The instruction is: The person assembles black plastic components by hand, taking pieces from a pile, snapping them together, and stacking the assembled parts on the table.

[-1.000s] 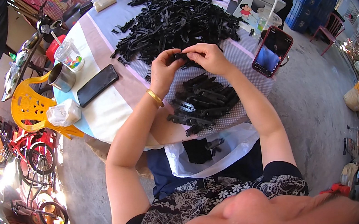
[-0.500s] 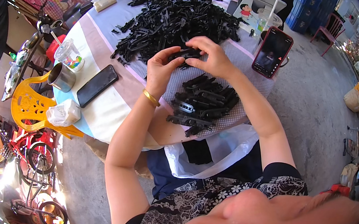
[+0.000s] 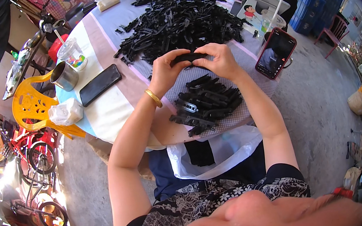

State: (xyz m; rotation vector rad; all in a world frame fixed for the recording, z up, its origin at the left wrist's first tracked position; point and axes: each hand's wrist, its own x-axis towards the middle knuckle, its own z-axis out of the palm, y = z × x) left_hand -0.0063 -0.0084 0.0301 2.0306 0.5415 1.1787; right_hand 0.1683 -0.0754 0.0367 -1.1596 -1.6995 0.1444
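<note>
Since a second ago your hands have barely shifted, they've just crept a touch further from you, toward the big heap, and the small stack in front of you looks a bit tidier.

Head view: your left hand (image 3: 166, 70) and right hand (image 3: 219, 60) meet over the round table (image 3: 110, 112), both pinched onto the same black plastic part (image 3: 189, 57), fingers curled closed around its two ends. That part sits up off the cloth, between the big pile of black parts (image 3: 180, 17) on the far side and the smaller stack of black parts (image 3: 205, 104) just on your side of your hands. You've got a gold bangle (image 3: 154, 98) on the left wrist.

Off to your left on the table lie a black phone (image 3: 100, 84), a metal mug (image 3: 63, 76), a plastic cup with a straw (image 3: 72, 54) and a crumpled white bag (image 3: 65, 112). A red-cased phone (image 3: 275, 53) stands propped to your right. A white bag (image 3: 217, 154) with black pieces inside hangs at your lap, under the table's edge.
</note>
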